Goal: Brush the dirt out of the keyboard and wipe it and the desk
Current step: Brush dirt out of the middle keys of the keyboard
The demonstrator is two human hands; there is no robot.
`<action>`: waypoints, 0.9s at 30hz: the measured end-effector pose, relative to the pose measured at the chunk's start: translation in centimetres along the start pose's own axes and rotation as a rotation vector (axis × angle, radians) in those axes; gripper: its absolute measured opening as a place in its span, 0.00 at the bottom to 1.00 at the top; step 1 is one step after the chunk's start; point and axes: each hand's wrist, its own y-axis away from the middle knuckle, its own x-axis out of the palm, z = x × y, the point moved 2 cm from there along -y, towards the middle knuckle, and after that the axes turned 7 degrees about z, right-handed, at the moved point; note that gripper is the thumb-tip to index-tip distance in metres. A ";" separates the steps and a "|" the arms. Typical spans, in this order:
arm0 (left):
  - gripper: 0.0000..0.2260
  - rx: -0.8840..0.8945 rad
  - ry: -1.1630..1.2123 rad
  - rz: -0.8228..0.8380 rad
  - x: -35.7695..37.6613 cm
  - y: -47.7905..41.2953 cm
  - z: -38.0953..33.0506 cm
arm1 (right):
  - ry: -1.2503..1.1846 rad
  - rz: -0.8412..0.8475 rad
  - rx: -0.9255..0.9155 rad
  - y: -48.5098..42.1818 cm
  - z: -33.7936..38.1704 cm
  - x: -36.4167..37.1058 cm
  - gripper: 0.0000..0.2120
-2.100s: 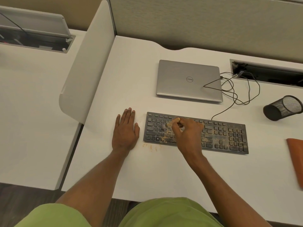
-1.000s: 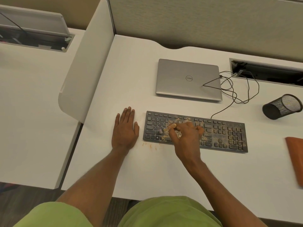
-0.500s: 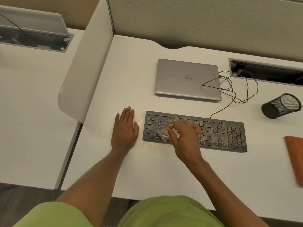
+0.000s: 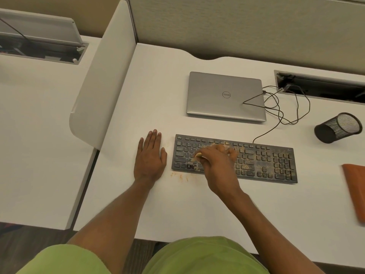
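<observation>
Head view, the only one: long black dirt-speckled keyboard (image 4: 262,161) sits mid white tabletop (image 4: 177,210), parallel to the near edge, with its cable (image 4: 276,107) running back toward the closed silver laptop (image 4: 223,95) behind it. Right hand (image 4: 219,165) is over the left-centre keys, its grip closed around a small pale brush (image 4: 196,156). Only the tip shows past the thumb, and it's motion-blurred, so I can't tell bristle from handle. Left hand (image 4: 150,159) lies flat, palm down, fingers straight, holding nothing, just beside the keyboard's left end with a thin gap.

Change over the last couple of seconds: the right hand has worked from the upper rows down toward the lower-left rows in short strokes. The left hand hasn't moved, nor has the keyboard. The small scatter of tan crumbs (image 4: 179,176) on the tabletop off the front-left corner looks about the same.

My read is that brushing is early. The left keys look cleaner, but the centre, the right block and the numpad still carry plenty of grit. Dirt is being pushed off the front edge onto the tabletop, so the wipe step has more to collect.

The folded orange cloth (image 4: 355,190) at the right edge lies untouched, well apart from both hands, and is probably for wiping. A black mesh pen cup (image 4: 337,128) lies tipped on its side at far right, out of the way.
</observation>
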 end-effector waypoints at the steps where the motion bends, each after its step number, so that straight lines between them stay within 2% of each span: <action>1: 0.28 0.000 0.003 -0.002 0.0 0.0 0.0 | 0.007 0.013 0.006 0.0 -0.2 0.1 0.07; 6: 0.28 0.003 0.004 -0.012 0.1 -0.1 0.1 | 0.230 -0.080 0.118 0.8 -1.3 -0.7 0.08; 13: 0.27 0.006 0.013 -0.013 0.0 -0.1 0.0 | -0.101 -0.166 0.179 2.2 -1.4 0.5 0.06; 18: 0.28 0.007 0.009 -0.006 -0.1 -0.1 0.1 | -0.139 -0.153 0.162 3.4 -1.6 1.4 0.06; 23: 0.28 0.012 0.011 -0.011 0.0 0.0 0.0 | -0.162 -0.257 0.146 3.3 -1.7 1.0 0.06; 27: 0.28 0.012 0.004 -0.006 0.0 -0.1 0.1 | -0.112 -0.190 0.183 3.5 -1.9 1.3 0.06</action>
